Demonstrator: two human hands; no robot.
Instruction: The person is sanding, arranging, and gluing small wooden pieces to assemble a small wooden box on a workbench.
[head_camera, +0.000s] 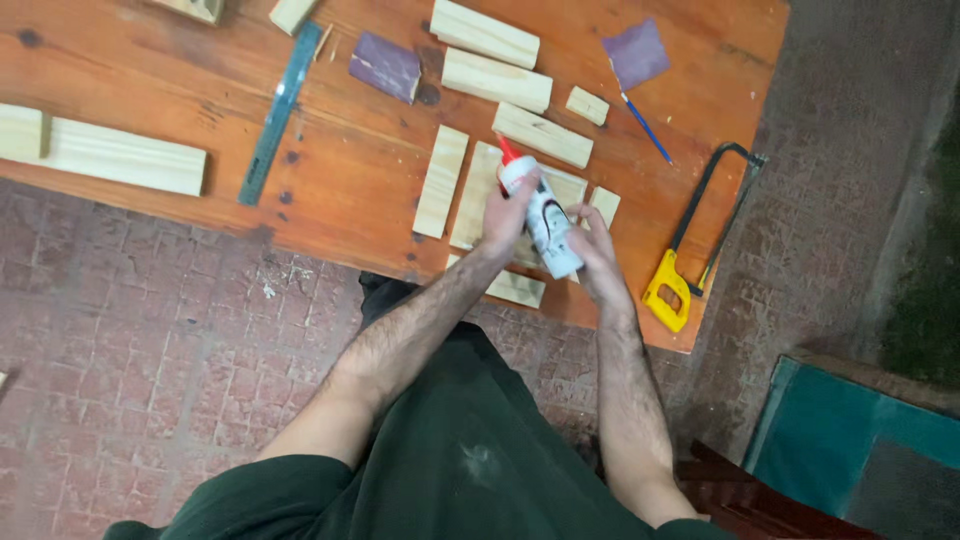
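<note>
A white glue bottle (548, 222) with a red nozzle points away from me over the orange wooden table (350, 160). My left hand (508, 215) grips its upper part near the nozzle. My right hand (597, 250) holds its lower end. The nozzle tip hovers over a flat pale wood panel (480, 185) lying under my hands. Short pale wood pieces surround it: one strip (441, 181) to the left, one block (542, 134) just beyond, one piece (516, 288) at the table's near edge, partly hidden by my left arm.
A yellow-handled hacksaw (690, 250) lies at the table's right edge. A metal ruler (279, 110), two purple sandpaper sheets (386, 66) (637, 52), a blue pencil (645, 126), more wood blocks (484, 33) and a long plank (110, 155) lie about. Brick floor below; a teal object (850, 430) at lower right.
</note>
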